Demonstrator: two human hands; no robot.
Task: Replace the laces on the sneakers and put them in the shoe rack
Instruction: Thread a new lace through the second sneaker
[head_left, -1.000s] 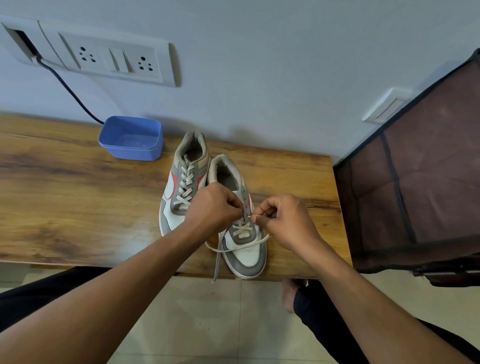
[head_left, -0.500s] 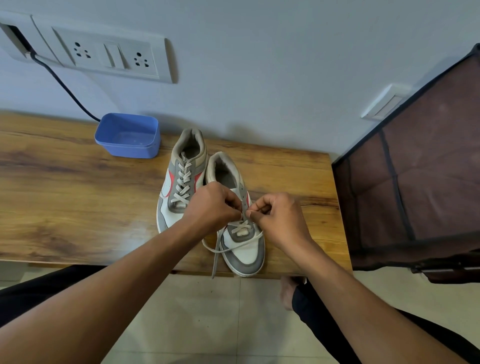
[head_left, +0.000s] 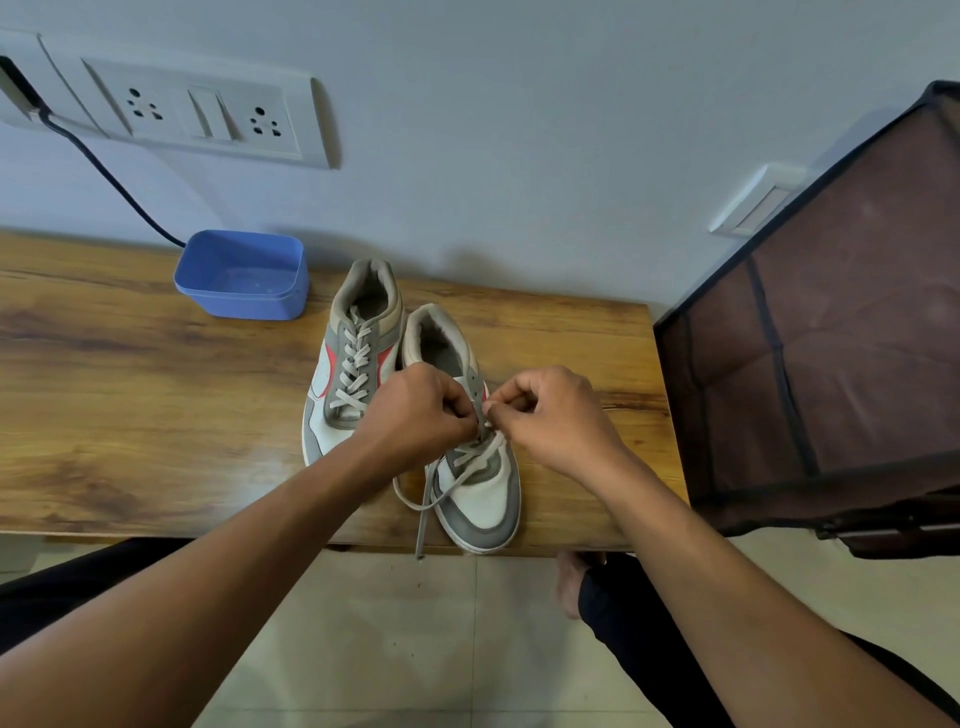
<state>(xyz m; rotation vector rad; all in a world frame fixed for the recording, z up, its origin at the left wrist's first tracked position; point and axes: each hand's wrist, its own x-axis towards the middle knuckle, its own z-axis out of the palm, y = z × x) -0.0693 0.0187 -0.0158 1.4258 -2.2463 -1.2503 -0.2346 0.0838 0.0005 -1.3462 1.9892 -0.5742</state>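
Two grey-and-white sneakers stand side by side on the wooden bench (head_left: 130, 389), heels toward the wall and toes toward the person.

The laced sneaker (head_left: 353, 364), on the person's left, carries a pale lace crossed along its whole eyelet row. It touches the part-laced sneaker (head_left: 483, 493) along the side.

The part-laced sneaker sits close to the bench's front edge. Only its lower eyelets are crossed, and the upper eyelets show bare grey.

Both hands work over this second sneaker. The left hand (head_left: 415, 415) is curled with its fingertips pinching the lace (head_left: 423, 514) at mid-row. The right hand (head_left: 556, 421) is also curled, thumb and forefinger nipping the same lace just beside the left fingertips.

A slack loop of lace lies on the bench by the toe, and one grey end hangs over the front edge.

A blue tub (head_left: 241, 275) sits near the wall, just beside the laced sneaker's heel. A black cable (head_left: 114, 176) runs from the socket plate (head_left: 197, 114) down behind the tub.

The shoe rack (head_left: 831, 338), covered in dark brown fabric, stands just beside the bench end on the person's right. Neither sneaker is in it.
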